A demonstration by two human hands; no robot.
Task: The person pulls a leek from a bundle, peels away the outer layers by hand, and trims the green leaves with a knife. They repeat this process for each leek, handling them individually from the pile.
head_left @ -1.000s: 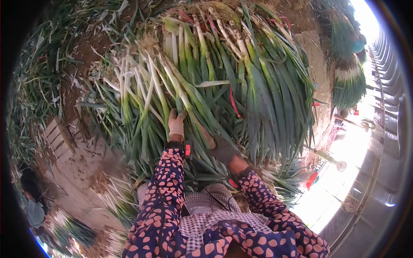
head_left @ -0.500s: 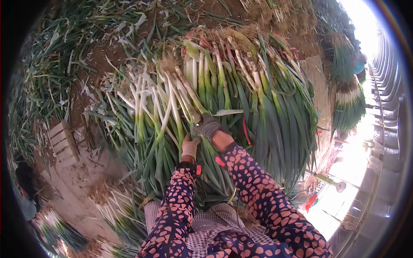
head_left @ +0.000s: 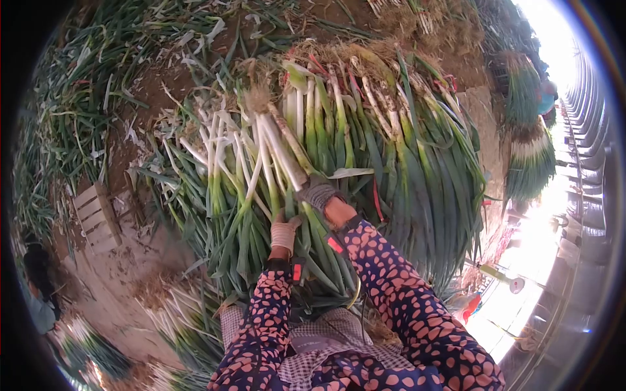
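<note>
A big pile of green onions (head_left: 365,143) with white stalks and rooty ends lies on the dirt in front of me. My right hand (head_left: 317,193), in a grey knit glove, is closed around the white stalk of one green onion (head_left: 282,146) in the loose heap on the left. My left hand (head_left: 284,232), in a pale glove, grips the green leaves lower on the same stalks. Both sleeves are dark blue with pink spots.
A small wooden crate (head_left: 98,218) sits on the ground to the left. Another person (head_left: 39,296) crouches at the far left edge. Tied onion bundles (head_left: 529,146) stand at the upper right. Loose leaves litter the soil (head_left: 147,85). More onions (head_left: 186,319) lie near my knees.
My right hand moved up from the green leaves to the white stalks and closed on one. My left hand shifted lower on the leaves. The view tilted slightly.
</note>
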